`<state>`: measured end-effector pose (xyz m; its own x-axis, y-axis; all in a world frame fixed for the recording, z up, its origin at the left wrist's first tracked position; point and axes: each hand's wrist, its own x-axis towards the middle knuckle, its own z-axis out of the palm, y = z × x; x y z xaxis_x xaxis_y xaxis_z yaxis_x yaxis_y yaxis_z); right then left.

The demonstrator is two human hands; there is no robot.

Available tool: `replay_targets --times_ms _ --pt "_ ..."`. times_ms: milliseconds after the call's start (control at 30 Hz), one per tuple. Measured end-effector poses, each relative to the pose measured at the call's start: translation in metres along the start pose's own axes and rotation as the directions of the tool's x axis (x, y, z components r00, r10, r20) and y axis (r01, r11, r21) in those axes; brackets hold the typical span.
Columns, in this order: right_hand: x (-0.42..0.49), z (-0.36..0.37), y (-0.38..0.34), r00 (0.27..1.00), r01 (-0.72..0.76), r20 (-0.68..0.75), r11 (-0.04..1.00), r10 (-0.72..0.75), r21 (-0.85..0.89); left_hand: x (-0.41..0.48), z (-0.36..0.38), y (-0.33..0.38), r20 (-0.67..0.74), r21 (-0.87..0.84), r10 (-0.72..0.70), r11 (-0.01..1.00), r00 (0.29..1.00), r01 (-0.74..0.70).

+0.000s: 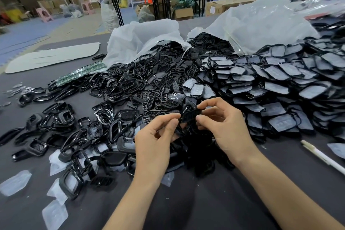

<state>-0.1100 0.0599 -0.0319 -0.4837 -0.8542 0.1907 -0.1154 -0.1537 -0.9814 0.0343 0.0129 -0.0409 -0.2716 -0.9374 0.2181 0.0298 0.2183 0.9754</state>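
1. Pinching a small black plastic part: left hand and right hand both grip it at the fingertips, just above the bench.
2. Underneath it is a dark heap of loose parts.
3. Black frames crowd the left and film-covered covers the right.
4. White bags lie behind; a pen lies far right.

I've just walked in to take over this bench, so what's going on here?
A person holds a small black plastic part between both hands. The left hand and the right hand each pinch one end with the fingertips, above the dark table. Around them lie heaps of black frames, vented black inserts and film-covered pieces, by open white plastic bags. A white pen lies to the right.
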Motion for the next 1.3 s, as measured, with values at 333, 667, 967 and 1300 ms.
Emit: replay_targets --times_ms 333,667,967,1300 --pt "0.0015 -0.001 -0.0011 0.997 -0.051 -0.055 0.985 0.061 0.167 -0.0059 0.0045 0.0075 0.083 0.025 -0.031 0.999 0.996 0.029" --pt "0.0006 0.0003 0.0006 0.997 -0.045 -0.062 0.991 0.053 0.123 -0.0066 0.0045 0.0044 0.096 -0.003 -0.024 1.0 0.995 0.024" --pt "0.0029 -0.0032 -0.0005 0.993 -0.095 -0.058 0.978 0.107 0.186 -0.0051 0.0048 0.0034 0.09 0.009 -0.016 1.0 0.996 0.015" --pt "0.0015 0.002 0.0006 0.952 -0.262 -0.045 0.885 0.301 0.385 -0.0058 0.006 0.0058 0.129 -0.064 -0.02 0.998 0.991 0.029"
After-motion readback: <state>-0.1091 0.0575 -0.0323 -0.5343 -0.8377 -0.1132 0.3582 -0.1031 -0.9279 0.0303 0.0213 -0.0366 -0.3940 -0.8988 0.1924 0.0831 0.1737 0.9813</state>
